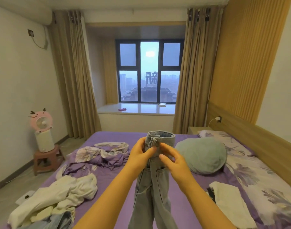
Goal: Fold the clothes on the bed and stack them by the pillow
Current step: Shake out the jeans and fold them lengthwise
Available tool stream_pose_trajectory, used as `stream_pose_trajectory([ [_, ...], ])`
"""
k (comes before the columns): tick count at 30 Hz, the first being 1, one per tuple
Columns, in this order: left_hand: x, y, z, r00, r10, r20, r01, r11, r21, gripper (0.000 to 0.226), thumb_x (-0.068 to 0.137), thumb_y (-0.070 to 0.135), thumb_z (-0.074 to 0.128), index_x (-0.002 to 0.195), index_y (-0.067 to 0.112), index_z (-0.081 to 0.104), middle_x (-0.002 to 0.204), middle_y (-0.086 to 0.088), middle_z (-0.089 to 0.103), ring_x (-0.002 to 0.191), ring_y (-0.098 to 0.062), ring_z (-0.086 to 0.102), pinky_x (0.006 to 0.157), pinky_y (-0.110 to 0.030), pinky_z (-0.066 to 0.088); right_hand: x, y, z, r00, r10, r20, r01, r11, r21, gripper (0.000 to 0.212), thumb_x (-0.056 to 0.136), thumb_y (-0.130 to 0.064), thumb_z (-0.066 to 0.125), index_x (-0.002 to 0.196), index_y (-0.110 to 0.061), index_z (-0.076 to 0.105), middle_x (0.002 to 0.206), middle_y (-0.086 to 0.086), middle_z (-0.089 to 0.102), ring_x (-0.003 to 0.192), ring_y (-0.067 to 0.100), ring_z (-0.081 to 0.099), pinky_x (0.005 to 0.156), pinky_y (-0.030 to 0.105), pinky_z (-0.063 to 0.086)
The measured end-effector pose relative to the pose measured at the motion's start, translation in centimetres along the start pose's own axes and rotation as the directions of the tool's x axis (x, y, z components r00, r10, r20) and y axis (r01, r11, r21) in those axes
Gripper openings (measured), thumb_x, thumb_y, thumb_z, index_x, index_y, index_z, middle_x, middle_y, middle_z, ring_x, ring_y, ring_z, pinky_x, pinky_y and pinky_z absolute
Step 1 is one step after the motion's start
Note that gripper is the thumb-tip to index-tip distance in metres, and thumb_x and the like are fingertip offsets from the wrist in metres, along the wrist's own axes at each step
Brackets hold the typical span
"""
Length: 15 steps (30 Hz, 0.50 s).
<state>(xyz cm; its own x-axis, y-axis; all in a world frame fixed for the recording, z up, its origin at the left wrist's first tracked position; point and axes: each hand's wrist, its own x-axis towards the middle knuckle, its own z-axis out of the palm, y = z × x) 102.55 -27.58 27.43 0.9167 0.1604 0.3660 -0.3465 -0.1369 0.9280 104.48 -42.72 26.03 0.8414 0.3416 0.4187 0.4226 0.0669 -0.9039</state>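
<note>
A pair of grey jeans hangs in front of me above the purple bed, waistband up and legs dangling. My left hand grips the waistband from the left. My right hand pinches the waistband at its right side with thumb and fingers. A heap of white clothes with some denim under it lies at the bed's near left. A folded white garment lies on the right, near the floral pillow.
A round teal cushion sits right of the jeans. A crumpled purple floral quilt lies mid-left on the bed. A pink fan stands on a stool by the left wall. The headboard runs along the right.
</note>
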Motion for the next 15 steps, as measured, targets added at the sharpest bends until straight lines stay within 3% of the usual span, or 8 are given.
stream_pose_trajectory([
  [2,-0.4,-0.2,0.1,0.997,-0.067,0.023,0.069,0.988,-0.135,0.028,0.095,0.016,0.057,0.122,0.022,0.056,0.122,-0.004,0.062,0.108,-0.016,0.063,0.085,-0.029,0.054,0.4,1.3,-0.5,0.987,-0.028,-0.156,0.018,0.997,-0.071,0.042,0.089,-0.01,0.064,0.126,-0.026,0.052,0.13,0.002,0.05,0.121,0.016,0.05,0.098,0.033,0.048],
  [4,-0.9,-0.1,0.0,0.992,-0.114,0.048,0.123,0.951,-0.285,0.029,0.095,0.016,0.055,0.124,0.015,0.056,0.125,-0.01,0.061,0.111,-0.024,0.063,0.086,-0.033,0.054,0.6,2.4,-1.1,0.972,0.009,-0.233,-0.021,0.999,-0.049,0.066,0.081,-0.023,0.072,0.138,-0.023,0.04,0.14,0.002,0.041,0.126,0.014,0.042,0.096,0.027,0.046],
  [5,-1.1,0.2,-0.2,0.989,-0.13,0.064,0.144,0.925,-0.351,0.031,0.094,0.016,0.056,0.124,0.013,0.057,0.126,-0.013,0.061,0.111,-0.026,0.063,0.085,-0.034,0.054,0.6,2.7,-1.4,0.97,0.064,-0.234,-0.064,0.998,0.01,0.082,0.075,-0.031,0.075,0.144,-0.026,0.031,0.145,-0.002,0.035,0.129,0.011,0.038,0.097,0.025,0.045],
  [7,-1.3,0.9,-0.6,0.982,-0.157,0.108,0.189,0.873,-0.45,0.037,0.091,0.021,0.056,0.126,0.009,0.057,0.127,-0.016,0.061,0.113,-0.031,0.062,0.084,-0.035,0.055,0.9,3.1,-1.9,0.973,0.147,-0.175,-0.114,0.976,0.185,0.099,0.069,-0.037,0.077,0.149,-0.032,0.019,0.151,-0.004,0.031,0.131,0.013,0.04,0.1,0.035,0.045],
  [8,-1.4,1.2,-1.0,0.977,-0.169,0.13,0.212,0.842,-0.496,0.04,0.091,0.024,0.054,0.128,0.008,0.056,0.128,-0.017,0.061,0.114,-0.033,0.061,0.085,-0.037,0.054,0.9,3.2,-2.3,0.982,0.141,-0.127,-0.104,0.961,0.257,0.096,0.069,-0.036,0.077,0.148,-0.033,0.022,0.149,-0.002,0.038,0.128,0.016,0.048,0.097,0.038,0.049],
  [11,-1.6,1.3,-2.0,0.957,-0.229,0.18,0.29,0.697,-0.655,0.041,0.093,0.025,0.047,0.126,0.003,0.058,0.123,-0.019,0.062,0.109,-0.034,0.062,0.087,-0.044,0.053,0.5,2.9,-3.1,0.99,0.112,0.082,-0.134,0.917,0.376,0.073,0.078,-0.034,0.073,0.142,-0.025,0.039,0.132,0.002,0.059,0.115,0.02,0.061,0.083,0.029,0.055],
  [13,-2.0,0.7,-2.9,0.939,-0.272,0.212,0.338,0.61,-0.717,0.037,0.09,0.024,0.046,0.115,0.003,0.064,0.114,-0.018,0.066,0.103,-0.034,0.064,0.089,-0.046,0.05,-0.2,2.8,-3.3,0.961,0.165,0.223,-0.236,0.909,0.343,0.061,0.079,-0.035,0.075,0.133,-0.017,0.052,0.124,0.005,0.065,0.111,0.025,0.063,0.082,0.029,0.055],
  [15,-2.9,-0.3,-3.8,0.924,-0.33,0.193,0.366,0.618,-0.696,0.036,0.089,0.023,0.046,0.113,0.003,0.063,0.111,-0.018,0.066,0.101,-0.035,0.063,0.09,-0.047,0.048,-1.0,2.9,-3.2,0.934,0.244,0.263,-0.314,0.911,0.269,0.06,0.069,-0.035,0.082,0.121,-0.013,0.062,0.115,0.007,0.069,0.104,0.027,0.066,0.078,0.029,0.056],
])
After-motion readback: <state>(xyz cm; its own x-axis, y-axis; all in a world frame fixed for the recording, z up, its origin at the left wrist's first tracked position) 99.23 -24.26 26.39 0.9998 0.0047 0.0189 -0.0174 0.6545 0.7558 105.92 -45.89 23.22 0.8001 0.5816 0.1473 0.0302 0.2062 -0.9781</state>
